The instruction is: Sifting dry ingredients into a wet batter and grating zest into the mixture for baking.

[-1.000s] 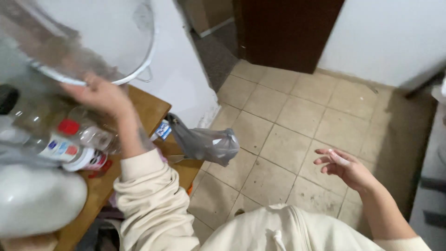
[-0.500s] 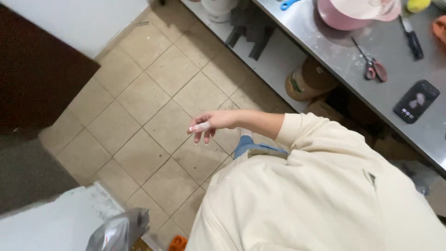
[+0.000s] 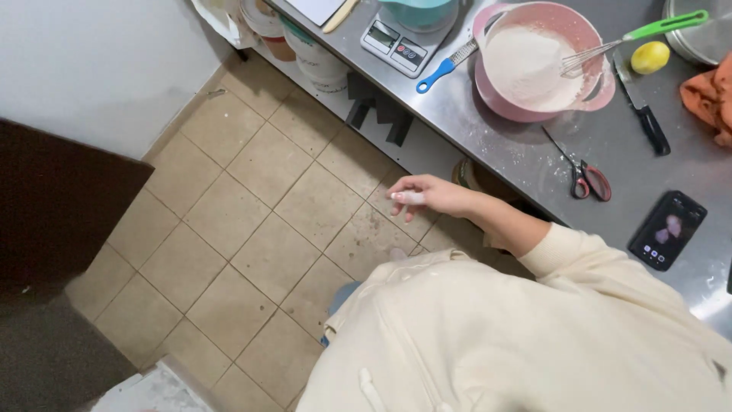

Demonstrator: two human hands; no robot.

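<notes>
My right hand [image 3: 427, 194] hangs out over the tiled floor [image 3: 252, 229], just off the edge of the steel counter [image 3: 534, 145]. Its fingers are loosely spread and hold nothing; one fingertip is white with flour. My cream sleeve [image 3: 579, 259] runs back to my body at the bottom of the view. My left hand is out of sight. Closest on the counter are red-handled scissors [image 3: 587, 179] and a pink bowl [image 3: 496, 99] of flour with a green-handled whisk [image 3: 640, 34] in it.
On the counter lie a digital scale [image 3: 396, 42] under a teal bowl, a blue-handled grater [image 3: 446, 67], a lemon [image 3: 650, 56], a black-handled knife [image 3: 644, 114], an orange cloth [image 3: 705, 95] and a phone [image 3: 667, 229]. Buckets [image 3: 316, 61] stand below. A dark door [image 3: 53, 214] is at left.
The view has swung from a wooden table with bottles, where my left hand held a large sieve, round to the steel counter. My right hand stays stretched out over the floor.
</notes>
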